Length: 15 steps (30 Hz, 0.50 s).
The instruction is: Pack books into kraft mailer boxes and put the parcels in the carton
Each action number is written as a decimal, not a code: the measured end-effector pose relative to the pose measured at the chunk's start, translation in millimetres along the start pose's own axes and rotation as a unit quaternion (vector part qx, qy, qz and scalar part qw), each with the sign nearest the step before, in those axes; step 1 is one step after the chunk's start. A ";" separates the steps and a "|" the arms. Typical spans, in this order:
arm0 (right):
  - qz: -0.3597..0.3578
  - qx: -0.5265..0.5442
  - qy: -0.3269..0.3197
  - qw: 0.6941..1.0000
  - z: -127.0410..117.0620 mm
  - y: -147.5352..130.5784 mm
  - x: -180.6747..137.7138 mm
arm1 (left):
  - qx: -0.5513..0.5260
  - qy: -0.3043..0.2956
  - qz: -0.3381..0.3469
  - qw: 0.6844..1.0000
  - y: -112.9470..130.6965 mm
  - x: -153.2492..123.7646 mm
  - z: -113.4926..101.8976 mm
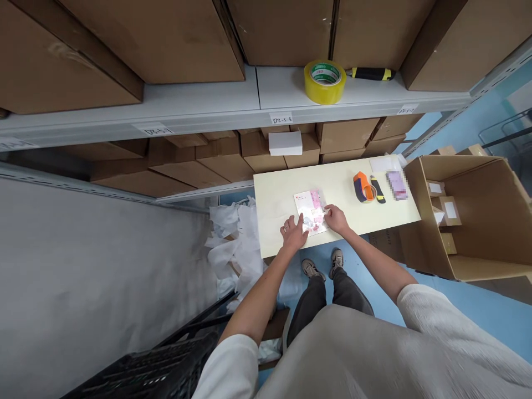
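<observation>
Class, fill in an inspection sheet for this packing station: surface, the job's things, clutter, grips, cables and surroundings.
Surface: cream table, mostly bare.
Job's things: small pink-and-white packet lying flat near the front edge.
Clutter: orange tape dispenser, black-and-yellow cutter and a blurred purple item at the table's right end; white paper scraps heaped beside its left end.
Grips: left hand flat on the packet, fingers spread; right hand at its right edge, grip unclear.
Cables: nothing seen.
Surroundings: shelf bearing cardboard boxes and a yellow tape roll; open carton to the right; black crate lower left.
</observation>
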State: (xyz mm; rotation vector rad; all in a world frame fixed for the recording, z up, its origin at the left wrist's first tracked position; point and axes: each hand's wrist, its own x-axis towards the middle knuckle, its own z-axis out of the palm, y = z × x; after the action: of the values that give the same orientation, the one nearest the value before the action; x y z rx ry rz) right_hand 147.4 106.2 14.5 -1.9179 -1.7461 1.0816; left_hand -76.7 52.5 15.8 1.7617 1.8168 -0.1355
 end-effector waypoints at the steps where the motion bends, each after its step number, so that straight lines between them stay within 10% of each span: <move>1: -0.012 -0.012 -0.012 1.000 5.0 -2.3 -0.7 | -0.003 0.003 0.002 1.000 0.1 -0.5 0.4; 15: -0.113 -0.083 -0.064 0.988 20.1 -1.9 -16.2 | -0.121 0.033 0.161 0.979 47.0 20.1 -2.6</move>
State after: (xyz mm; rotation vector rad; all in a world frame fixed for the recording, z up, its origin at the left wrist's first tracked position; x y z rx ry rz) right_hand 132.3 86.2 7.6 -1.7181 -2.1270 1.0246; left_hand -32.3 76.8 23.7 1.8697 1.4944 0.2664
